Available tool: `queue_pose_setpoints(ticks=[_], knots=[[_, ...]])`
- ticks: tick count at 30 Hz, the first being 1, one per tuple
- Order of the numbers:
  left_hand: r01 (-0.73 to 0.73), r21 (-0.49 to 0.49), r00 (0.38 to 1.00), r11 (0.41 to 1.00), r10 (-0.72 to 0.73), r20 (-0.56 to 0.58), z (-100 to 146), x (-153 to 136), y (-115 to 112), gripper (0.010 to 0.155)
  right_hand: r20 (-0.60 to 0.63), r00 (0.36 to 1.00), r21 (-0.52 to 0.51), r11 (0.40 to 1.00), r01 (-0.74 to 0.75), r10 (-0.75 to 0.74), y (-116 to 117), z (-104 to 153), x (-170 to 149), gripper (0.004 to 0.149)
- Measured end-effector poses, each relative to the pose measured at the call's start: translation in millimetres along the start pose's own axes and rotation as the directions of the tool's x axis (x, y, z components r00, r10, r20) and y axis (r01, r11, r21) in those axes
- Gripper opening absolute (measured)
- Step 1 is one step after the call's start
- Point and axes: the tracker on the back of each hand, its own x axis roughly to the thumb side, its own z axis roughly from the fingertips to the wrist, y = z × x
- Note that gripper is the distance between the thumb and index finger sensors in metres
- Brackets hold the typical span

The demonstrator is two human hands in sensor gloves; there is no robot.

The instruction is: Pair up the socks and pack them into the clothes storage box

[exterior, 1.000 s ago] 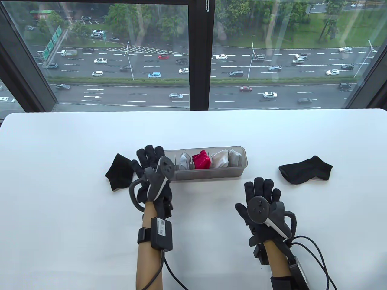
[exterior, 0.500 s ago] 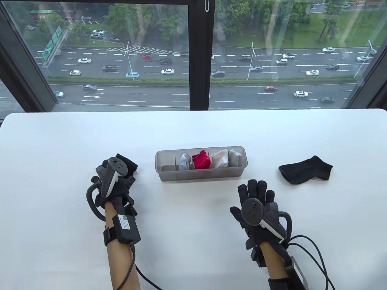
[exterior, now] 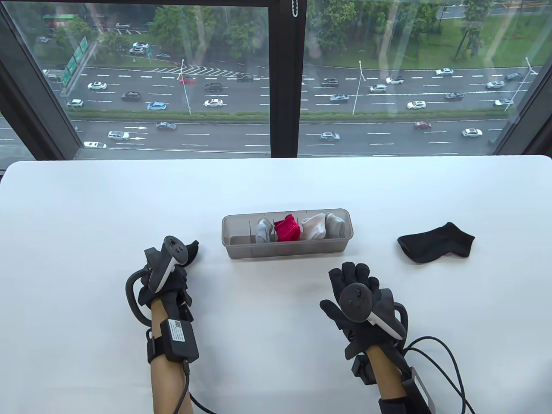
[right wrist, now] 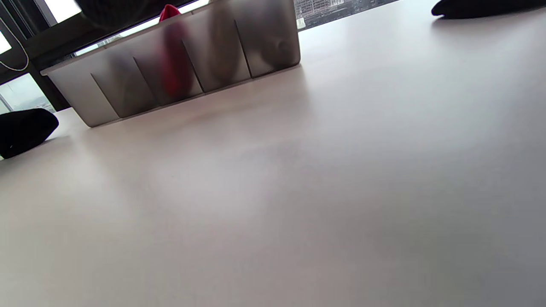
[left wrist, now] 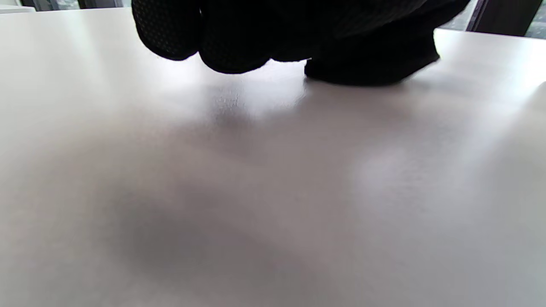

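Dragged nearer by the left hand (exterior: 166, 271), fingers bunched round it, one black sock (exterior: 192, 251) lay far left of its mate (exterior: 435, 248) (right hand (exterior: 360, 302) nearer, fingers spread).

Box (exterior: 287, 250) mid-table; one sock (exterior: 435, 242) right of it, another (exterior: 192, 251) left, seemingly under the left hand (exterior: 161, 276).

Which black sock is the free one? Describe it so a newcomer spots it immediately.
Start at the grey storage box in the middle of the white table and look past its right end. There the loose black sock lies flat and alone, beyond the open right hand. The other black sock, left of the box, is bunched up in the left hand.
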Motion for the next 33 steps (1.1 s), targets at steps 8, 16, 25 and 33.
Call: queue_pose_setpoints(ticks=[8, 16, 25, 33], knots=[[-0.114, -0.038, 0.884, 0.993, 0.118, 0.452, 110.6, 55.6, 53.6, 0.047, 0.216, 0.939, 0.041, 0.963, 0.265, -0.268, -0.8, 4.9, 20.8, 0.083], [-0.151, -0.31, 0.684, 0.939, 0.326, 0.653, 155.2, 138.7, 3.0, 0.073, 0.394, 0.859, -0.122, 0.908, 0.4, -0.326, -13.1, 12.9, 31.3, 0.073], [-0.154, -0.145, 0.704, 0.977, 0.212, 0.678, 155.3, 144.2, -13.9, 0.064, 0.227, 0.905, -0.169, 0.901, 0.4, -0.359, -8.5, 0.3, 5.9, 0.041], [-0.405, -0.132, 0.644, 0.905, 0.385, 0.661, 152.6, 123.2, -14.3, 0.047, 0.244, 0.854, 0.048, 0.885, 0.463, -0.459, -0.7, 0.5, 8.0, 0.054]])
